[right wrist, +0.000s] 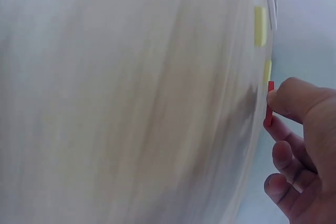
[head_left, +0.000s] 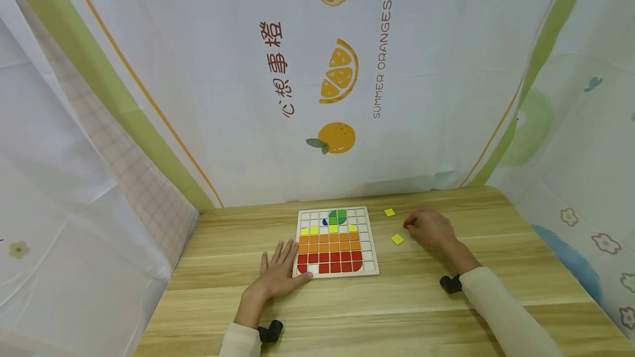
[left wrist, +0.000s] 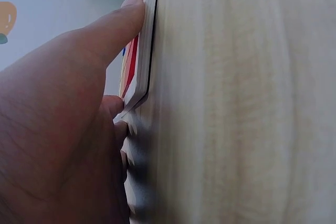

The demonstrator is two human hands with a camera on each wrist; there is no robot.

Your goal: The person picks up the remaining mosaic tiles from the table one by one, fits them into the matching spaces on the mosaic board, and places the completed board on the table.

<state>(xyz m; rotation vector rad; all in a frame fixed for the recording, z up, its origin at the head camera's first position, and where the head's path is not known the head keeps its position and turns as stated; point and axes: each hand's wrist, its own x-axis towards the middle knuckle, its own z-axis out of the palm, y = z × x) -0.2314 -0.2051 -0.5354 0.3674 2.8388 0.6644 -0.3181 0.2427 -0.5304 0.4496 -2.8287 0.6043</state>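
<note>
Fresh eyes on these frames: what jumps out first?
First, the multicoloured tile board on the table, left hand at its left edge. Then the red tile pinched by the right hand, near two yellow tiles right of the board. Behind, orange-fruit prints on white cloth.

Loose tiles [head_left: 397,239] lie right of the board [head_left: 365,247] on the table [head_left: 357,318].

Cloth-walled booth [head_left: 307,87], wooden table [head_left: 377,313]
</note>
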